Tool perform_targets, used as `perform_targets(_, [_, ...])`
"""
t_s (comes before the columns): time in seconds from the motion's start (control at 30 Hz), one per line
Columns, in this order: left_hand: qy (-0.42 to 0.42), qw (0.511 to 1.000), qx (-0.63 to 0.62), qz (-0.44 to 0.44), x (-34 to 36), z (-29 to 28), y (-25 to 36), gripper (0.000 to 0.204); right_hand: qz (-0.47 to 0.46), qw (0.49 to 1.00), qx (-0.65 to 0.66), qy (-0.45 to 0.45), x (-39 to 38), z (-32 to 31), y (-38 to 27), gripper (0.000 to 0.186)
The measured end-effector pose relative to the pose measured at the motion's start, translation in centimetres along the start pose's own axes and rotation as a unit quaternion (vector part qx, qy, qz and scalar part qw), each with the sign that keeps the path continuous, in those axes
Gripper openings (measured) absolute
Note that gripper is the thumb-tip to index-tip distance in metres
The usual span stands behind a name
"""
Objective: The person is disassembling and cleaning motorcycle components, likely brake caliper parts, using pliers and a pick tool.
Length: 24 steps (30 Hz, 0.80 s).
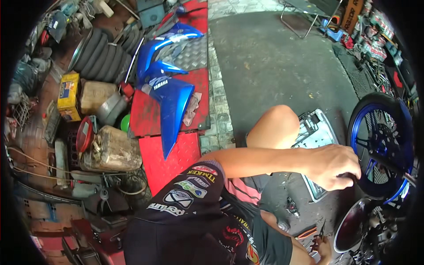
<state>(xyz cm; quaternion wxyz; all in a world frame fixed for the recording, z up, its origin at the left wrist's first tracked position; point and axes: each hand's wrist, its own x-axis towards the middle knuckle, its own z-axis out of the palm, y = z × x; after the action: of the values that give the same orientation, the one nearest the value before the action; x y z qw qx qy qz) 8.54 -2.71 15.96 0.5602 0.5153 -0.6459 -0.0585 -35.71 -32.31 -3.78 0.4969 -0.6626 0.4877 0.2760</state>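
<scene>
My left arm reaches across to the right; my left hand (333, 167) is curled beside the blue-rimmed wheel (375, 110), fingers closed on something dark that I cannot make out. Under it lies a silver tray (318, 126) with dark tools, partly hidden by my arm and knee. Low at the right, my right hand (322, 247) grips dark pointed pliers (323, 229) beside an orange-handled tool (304, 234) on the floor. A round pan (351, 225) with dark red contents and a cluster of dark mechanical parts (380, 229) stand to the right.
Blue plastic fairings (172, 110) lie on a red lift platform (165, 154). Coiled tyres (97, 55), jerrycans (112, 145) and a yellow box (68, 97) crowd the left. A folding metal-framed seat (309, 9) stands at the back; shelves of tools and parts (375, 48) line the right.
</scene>
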Motion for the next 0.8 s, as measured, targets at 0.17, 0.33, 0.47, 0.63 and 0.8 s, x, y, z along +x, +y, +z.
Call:
perform_targets(0.17, [0.109,0.984,0.139,0.019,-2.9,-8.6,-3.7,0.022,0.029,0.999,0.005,-0.013,2.7,-1.3,0.7,0.029])
perform_targets(0.33, [0.218,0.769,0.492,-0.345,-19.4,-21.7,-11.0,0.022,0.002,0.998,-0.066,-0.02,2.9,-0.1,-4.1,0.047])
perform_targets(0.47, [0.017,0.504,0.541,-0.673,-36.6,-23.7,-12.7,0.018,-0.007,0.986,-0.164,-0.014,2.9,1.8,-7.8,0.058])
perform_targets(0.63, [0.032,0.452,0.54,-0.71,-42.6,-23.8,-11.9,0.018,-0.013,0.971,-0.204,-0.126,5.9,3.4,-8.7,0.063])
perform_targets(0.8, [0.119,0.512,0.602,-0.6,-36.0,-24.5,-10.8,0.025,-0.162,0.954,-0.249,-0.046,5.4,8.5,-12.7,0.032])
